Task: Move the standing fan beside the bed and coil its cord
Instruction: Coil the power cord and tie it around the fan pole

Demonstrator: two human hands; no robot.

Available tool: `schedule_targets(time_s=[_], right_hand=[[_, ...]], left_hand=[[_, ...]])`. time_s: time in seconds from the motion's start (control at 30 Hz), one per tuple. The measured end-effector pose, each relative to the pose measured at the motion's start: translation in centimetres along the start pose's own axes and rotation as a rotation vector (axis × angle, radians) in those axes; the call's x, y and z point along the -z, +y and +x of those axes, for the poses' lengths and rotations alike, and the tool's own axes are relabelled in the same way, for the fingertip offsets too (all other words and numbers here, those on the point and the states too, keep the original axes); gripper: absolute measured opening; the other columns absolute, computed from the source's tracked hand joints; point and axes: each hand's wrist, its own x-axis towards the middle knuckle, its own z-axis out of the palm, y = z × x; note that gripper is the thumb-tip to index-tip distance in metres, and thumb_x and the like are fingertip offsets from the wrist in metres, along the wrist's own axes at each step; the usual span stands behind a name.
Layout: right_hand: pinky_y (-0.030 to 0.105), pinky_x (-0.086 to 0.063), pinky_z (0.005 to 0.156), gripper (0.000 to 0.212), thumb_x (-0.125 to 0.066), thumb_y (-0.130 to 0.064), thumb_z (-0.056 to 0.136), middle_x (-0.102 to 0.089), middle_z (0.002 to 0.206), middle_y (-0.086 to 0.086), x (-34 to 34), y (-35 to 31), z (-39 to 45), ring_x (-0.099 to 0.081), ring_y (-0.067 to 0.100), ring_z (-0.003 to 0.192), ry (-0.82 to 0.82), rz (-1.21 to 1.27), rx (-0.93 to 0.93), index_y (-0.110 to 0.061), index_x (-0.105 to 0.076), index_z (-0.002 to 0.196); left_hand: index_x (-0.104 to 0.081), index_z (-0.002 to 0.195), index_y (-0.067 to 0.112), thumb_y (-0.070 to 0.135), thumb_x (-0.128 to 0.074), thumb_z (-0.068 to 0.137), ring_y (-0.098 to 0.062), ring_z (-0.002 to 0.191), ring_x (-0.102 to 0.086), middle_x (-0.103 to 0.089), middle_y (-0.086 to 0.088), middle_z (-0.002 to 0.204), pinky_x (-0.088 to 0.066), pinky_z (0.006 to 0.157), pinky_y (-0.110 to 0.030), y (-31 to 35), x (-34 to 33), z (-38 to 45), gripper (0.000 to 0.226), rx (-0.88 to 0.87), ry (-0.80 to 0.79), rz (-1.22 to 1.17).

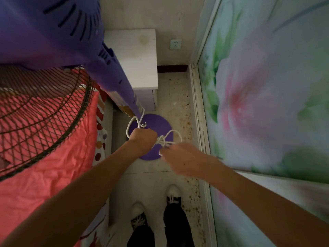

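Observation:
The purple standing fan (53,32) stands between the bed and the nightstand, its wire cage (41,111) leaning over the bed and its round purple base (160,123) on the floor. Its white cord (170,138) runs from the pole down into loops over the base. My left hand (142,139) is closed around a bundle of cord loops just above the base. My right hand (185,157), blurred, pinches a strand of the same cord to the right of the bundle.
A bed with a pink cover (44,166) fills the left. A white nightstand (135,57) stands behind the fan. A wall socket (175,44) is on the back wall. A flower-printed sliding door (267,95) closes the right side. My two shoes (156,207) stand on the tiled floor.

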Motion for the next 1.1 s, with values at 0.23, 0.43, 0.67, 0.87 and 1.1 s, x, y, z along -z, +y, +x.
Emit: schedule_targets(time_s=[0.23, 0.43, 0.67, 0.87, 1.1], right_hand=[[0.028, -0.05, 0.065, 0.012, -0.067, -0.022, 0.091, -0.065, 0.074, -0.005, 4.6, 7.8, 3.1, -0.059, 0.013, 0.065, 0.344, 0.219, -0.111, -0.016, -0.077, 0.088], [0.025, -0.05, 0.059, 0.059, -0.047, -0.058, 0.09, -0.063, 0.067, 0.016, -4.4, 7.7, 1.7, -0.057, 0.015, 0.056, 0.215, 0.955, -0.603, -0.004, -0.069, 0.084], [0.025, -0.049, 0.065, 0.026, -0.066, -0.032, 0.09, -0.067, 0.077, 0.007, -2.8, 8.2, 1.7, -0.059, 0.015, 0.066, 0.619, 0.706, -0.496, -0.007, -0.073, 0.092], [0.011, -0.045, 0.069, 0.011, -0.067, -0.018, 0.091, -0.069, 0.079, -0.009, 0.9, 8.6, 4.3, -0.061, 0.002, 0.071, 0.426, 0.686, -0.28, -0.015, -0.077, 0.094], [0.028, -0.054, 0.073, 0.022, -0.051, -0.013, 0.098, -0.062, 0.073, 0.005, -5.1, 4.4, 3.6, -0.056, 0.011, 0.061, 0.155, 1.897, -0.547, -0.01, -0.069, 0.086]], left_hand=[[-0.064, 0.116, 0.01, 0.011, -0.051, 0.099, -0.034, 0.097, -0.07, -0.071, -0.015, 0.108, -0.056, 0.081, -0.043, -1.0, 1.1, 0.0, 0.021, -0.268, 0.184, -0.233], [-0.066, 0.093, -0.003, -0.007, -0.068, 0.083, -0.04, 0.066, -0.069, -0.07, -0.021, 0.076, -0.059, 0.062, -0.049, -2.9, -1.2, -1.6, 0.01, -0.34, 0.546, -0.555], [-0.063, 0.122, 0.011, 0.006, -0.062, 0.095, -0.027, 0.088, -0.073, -0.074, -0.013, 0.099, -0.05, 0.077, -0.028, -3.1, -1.3, 0.7, 0.028, -0.401, 0.202, -0.415], [-0.071, 0.096, 0.001, -0.003, -0.072, 0.085, -0.025, 0.071, -0.07, -0.073, -0.017, 0.082, -0.056, 0.071, -0.031, -2.5, -0.5, -0.5, 0.012, -0.464, 0.478, -0.637], [-0.065, 0.087, -0.005, -0.014, -0.068, 0.081, -0.033, 0.061, -0.06, -0.064, -0.019, 0.073, -0.055, 0.061, -0.045, -2.6, -0.6, -1.3, 0.011, -0.411, 0.664, -0.635]])
